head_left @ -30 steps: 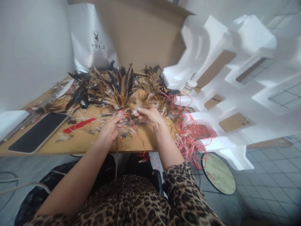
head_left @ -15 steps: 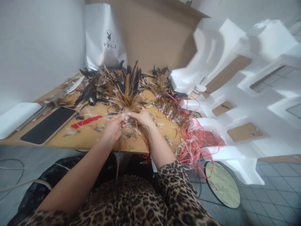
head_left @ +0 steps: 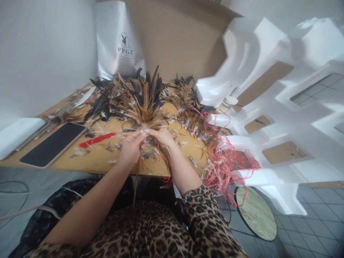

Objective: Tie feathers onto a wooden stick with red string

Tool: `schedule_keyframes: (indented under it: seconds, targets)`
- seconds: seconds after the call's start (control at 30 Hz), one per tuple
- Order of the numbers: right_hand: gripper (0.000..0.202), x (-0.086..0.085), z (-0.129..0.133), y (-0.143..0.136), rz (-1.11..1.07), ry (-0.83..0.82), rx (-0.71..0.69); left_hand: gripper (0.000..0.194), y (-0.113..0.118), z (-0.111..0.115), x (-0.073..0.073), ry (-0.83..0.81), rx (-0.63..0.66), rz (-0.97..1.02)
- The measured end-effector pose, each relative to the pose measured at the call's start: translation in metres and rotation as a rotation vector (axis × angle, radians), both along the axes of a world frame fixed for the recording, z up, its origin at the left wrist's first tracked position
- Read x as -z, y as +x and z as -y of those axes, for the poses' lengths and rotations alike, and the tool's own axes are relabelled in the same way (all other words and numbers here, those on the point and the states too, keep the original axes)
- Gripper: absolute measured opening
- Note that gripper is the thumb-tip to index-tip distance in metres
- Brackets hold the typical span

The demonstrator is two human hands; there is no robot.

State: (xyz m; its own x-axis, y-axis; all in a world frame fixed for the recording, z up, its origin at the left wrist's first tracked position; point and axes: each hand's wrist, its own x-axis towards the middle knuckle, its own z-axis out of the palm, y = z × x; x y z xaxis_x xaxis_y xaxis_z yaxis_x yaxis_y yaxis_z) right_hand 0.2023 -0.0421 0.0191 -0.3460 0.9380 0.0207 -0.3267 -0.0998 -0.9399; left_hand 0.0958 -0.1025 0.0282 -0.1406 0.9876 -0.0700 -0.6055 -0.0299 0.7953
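Observation:
A fanned bundle of brown and black feathers (head_left: 146,107) stands tips-up at the middle of the wooden table (head_left: 94,159). My left hand (head_left: 132,145) pinches the base of the bundle from the left, its fingers curled. From the right, my right hand (head_left: 162,137) closes thumb and fingers on the same base, and the two hands' fingertips meet there. A thin brown strand (head_left: 136,182) hangs below my left hand toward my lap. Red string (head_left: 168,163) runs down beside my right hand over the table's front edge.
A phone (head_left: 52,144) and a red strip (head_left: 97,139) lie left. More feathers (head_left: 103,105) are heaped behind, near a silver bag (head_left: 118,43). Tangled red string (head_left: 220,161) and white foam pieces (head_left: 274,143) fill the right side. A round green-topped object (head_left: 256,213) is below.
The view has shifted slightly. Both hands remain at the base of the feather bundle, with my left fingers a little more closed together.

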Motion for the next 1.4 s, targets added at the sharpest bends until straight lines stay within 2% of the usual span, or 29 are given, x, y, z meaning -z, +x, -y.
schedule_keyframes:
  seconds: [0.3, 0.43, 0.57, 0.67, 0.77, 0.83, 1.0, 1.23, 1.3, 1.4]
  targets:
    - [0.038, 0.0, -0.001, 0.001, -0.023, -0.139, -0.093, 0.027, 0.0, 0.002, 0.003, 0.026, -0.007, -0.149]
    - [0.038, -0.003, 0.001, 0.001, -0.003, -0.108, -0.113, 0.027, -0.004, -0.001, 0.0, 0.0, -0.03, -0.196]
    - [0.037, -0.007, 0.003, 0.003, 0.024, -0.093, -0.203, 0.025, -0.012, -0.004, -0.002, 0.004, -0.079, -0.282]
    - [0.037, -0.006, 0.006, 0.001, 0.116, -0.061, -0.112, 0.022, -0.017, -0.006, 0.0, 0.016, -0.094, -0.37]
    - [0.033, -0.001, 0.01, -0.006, 0.195, 0.059, 0.029, 0.022, -0.021, -0.009, 0.005, 0.028, -0.114, -0.432]
    - [0.031, 0.002, 0.013, -0.011, 0.23, 0.127, 0.076, 0.021, -0.023, -0.011, 0.008, 0.033, -0.127, -0.443]
    - [0.026, 0.003, 0.025, -0.015, 0.323, 0.299, 0.149, 0.02, -0.026, -0.01, 0.01, 0.068, -0.14, -0.519]
    - [0.026, 0.003, 0.036, -0.016, 0.444, 0.484, 0.175, 0.018, -0.022, -0.008, 0.02, 0.083, -0.167, -0.528]
    - [0.027, 0.003, 0.035, -0.017, 0.468, 0.488, 0.174, 0.019, -0.023, -0.009, 0.019, 0.119, -0.189, -0.637]
    - [0.026, -0.002, 0.036, -0.018, 0.55, 0.502, 0.163, 0.025, -0.03, -0.01, 0.013, 0.174, -0.248, -0.938]
